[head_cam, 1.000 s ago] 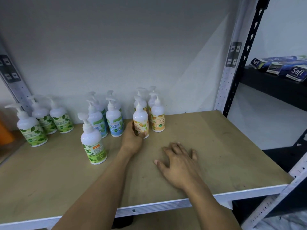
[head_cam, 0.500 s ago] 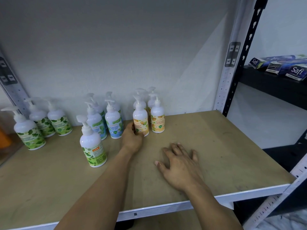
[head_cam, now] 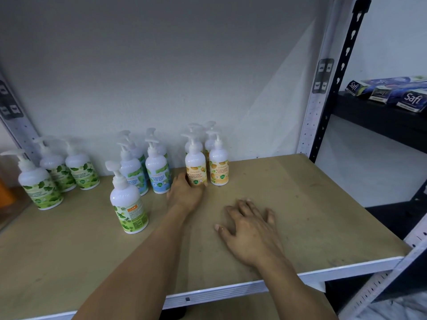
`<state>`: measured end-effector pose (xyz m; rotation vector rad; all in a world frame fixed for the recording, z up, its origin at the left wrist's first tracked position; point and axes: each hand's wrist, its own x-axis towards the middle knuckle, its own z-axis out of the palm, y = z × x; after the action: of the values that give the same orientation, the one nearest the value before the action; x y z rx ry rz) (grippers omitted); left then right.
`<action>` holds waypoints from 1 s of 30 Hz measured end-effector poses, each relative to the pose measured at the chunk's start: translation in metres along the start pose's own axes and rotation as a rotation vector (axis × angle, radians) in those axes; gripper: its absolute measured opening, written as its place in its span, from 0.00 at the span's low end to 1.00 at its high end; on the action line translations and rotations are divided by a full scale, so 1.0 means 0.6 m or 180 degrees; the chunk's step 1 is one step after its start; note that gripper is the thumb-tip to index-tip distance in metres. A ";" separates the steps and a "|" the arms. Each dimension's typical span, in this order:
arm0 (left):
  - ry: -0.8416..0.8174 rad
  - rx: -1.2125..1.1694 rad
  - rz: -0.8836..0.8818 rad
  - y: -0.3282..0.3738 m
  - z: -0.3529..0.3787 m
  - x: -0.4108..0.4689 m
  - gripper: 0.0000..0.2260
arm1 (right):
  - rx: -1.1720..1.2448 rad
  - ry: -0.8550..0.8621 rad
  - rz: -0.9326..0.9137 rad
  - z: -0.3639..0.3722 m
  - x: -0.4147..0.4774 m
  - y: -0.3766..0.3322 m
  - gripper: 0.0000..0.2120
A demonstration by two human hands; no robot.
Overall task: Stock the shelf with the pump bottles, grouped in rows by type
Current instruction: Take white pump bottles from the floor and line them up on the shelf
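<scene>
Largely, the shelf looks stocked, though not finished. At the far left, three green bottles stand clustered by the wall, one a little nearer than the other two. A stray green bottle stands alone nearer the front edge, apart from its kind, its back label turned outward; it probably has yet to join them. To its right, the blue bottles stand in two short rows running back to the wall. Next, the left hand grips the orange bottle low down, fingers curled round its base, one fingertip showing at the bottle's right side. That bottle stands upright, just beside the other orange bottles, making a two-by-two block near the wall. The right hand lies flat on bare board, nearer and to the right, fingers spread, holding nothing. Every bottle is white and rounded, with a pump head and a leaf or fruit label. What seems left is squaring this orange bottle and moving the stray. Far right, boxes lie on a dark rack.
</scene>
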<state>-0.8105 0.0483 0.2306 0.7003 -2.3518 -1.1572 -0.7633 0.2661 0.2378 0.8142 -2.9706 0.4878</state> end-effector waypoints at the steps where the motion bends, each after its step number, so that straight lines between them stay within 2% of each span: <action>1: -0.0036 -0.0056 -0.0014 -0.001 -0.001 0.000 0.26 | 0.0001 0.0004 0.0003 0.001 0.001 0.000 0.31; 22: 0.0226 -0.0106 0.0002 0.005 0.002 -0.005 0.28 | 0.0016 0.0031 -0.0007 0.003 0.002 0.000 0.31; 30: 0.0241 -0.0124 0.0040 0.009 -0.003 -0.010 0.24 | 0.0013 0.0040 0.0000 0.004 0.003 0.001 0.31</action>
<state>-0.8061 0.0534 0.2352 0.7026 -2.2620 -1.1479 -0.7647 0.2649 0.2355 0.8084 -2.9590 0.4974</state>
